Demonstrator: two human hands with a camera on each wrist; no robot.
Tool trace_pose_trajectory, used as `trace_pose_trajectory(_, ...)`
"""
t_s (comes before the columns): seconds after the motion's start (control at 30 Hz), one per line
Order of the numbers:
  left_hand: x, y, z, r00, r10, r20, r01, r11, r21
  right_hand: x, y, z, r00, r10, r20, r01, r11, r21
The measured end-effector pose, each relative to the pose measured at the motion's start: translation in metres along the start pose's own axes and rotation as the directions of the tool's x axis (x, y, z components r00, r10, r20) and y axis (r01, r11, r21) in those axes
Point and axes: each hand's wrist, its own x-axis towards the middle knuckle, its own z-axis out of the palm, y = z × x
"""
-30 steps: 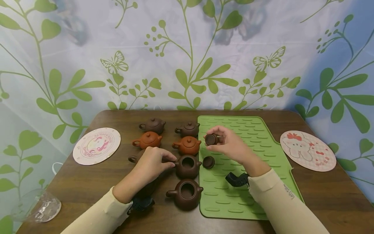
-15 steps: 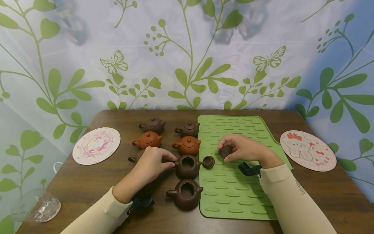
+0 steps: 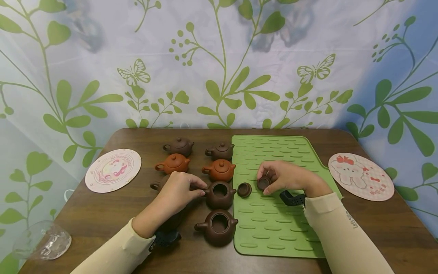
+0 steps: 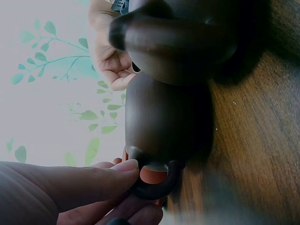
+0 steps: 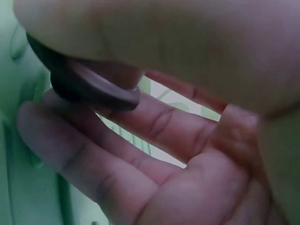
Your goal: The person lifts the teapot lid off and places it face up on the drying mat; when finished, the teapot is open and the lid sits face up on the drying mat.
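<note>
My left hand (image 3: pixel 179 192) pinches the handle (image 4: pixel 157 185) of a dark brown teapot (image 3: pixel 219 195) that stands lidless on the table. Over the green mat, my right hand (image 3: pixel 284 176) holds a small dark teapot lid (image 3: pixel 264 183), its hollow underside facing up, between thumb and fingers. In the right wrist view the lid (image 5: pixel 98 89) sits at the fingertips, close over the mat. A second dark lid (image 3: pixel 244 190) lies upside down on the mat's left part, beside the teapot's spout. Nearer to me stands another lidless brown teapot (image 3: pixel 219 227).
Two orange teapots (image 3: pixel 221 170) and several dark lidded ones (image 3: pixel 181 146) stand in two columns on the brown table (image 3: pixel 113 224). The green mat (image 3: pixel 273 236) covers the right middle. Round placemats lie left (image 3: pixel 113 171) and right (image 3: pixel 361 177). A clear glass (image 3: pixel 51 241) is at front left.
My right hand has moved right and toward me with the lid, away from the teapots, and lowered it close to the mat. The left hand keeps its grip on the handle.
</note>
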Motion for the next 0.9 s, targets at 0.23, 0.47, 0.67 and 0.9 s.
trace_pose_trajectory(0.23, -0.0001, 0.0000, -0.0002, 1.000, 0.002, -0.002, -0.002, 1.000, 0.001, -0.0010, -0.0028, 0.0011, 1.000, 0.021, -0.003, -0.021, 0.997, -0.069)
trace_pose_trajectory(0.47, 0.0000, -0.0003, 0.0002, 1.000, 0.000, -0.001, 0.000, 1.000, 0.001, -0.0002, -0.0025, 0.0017, 0.999, 0.046, 0.015, -0.045, 0.997, -0.056)
trace_pose_trajectory(0.67, 0.0002, -0.0006, 0.0009, 1.000, 0.004, -0.006, -0.004, 1.000, 0.002, 0.0005, -0.0027, 0.0021, 0.996, 0.071, 0.044, -0.071, 0.997, -0.012)
trace_pose_trajectory(0.9, -0.0001, -0.0011, 0.0015, 1.000, 0.017, -0.012, -0.017, 1.000, 0.001, -0.0032, -0.0055, 0.0014, 0.997, 0.074, 0.017, -0.073, 0.997, -0.017)
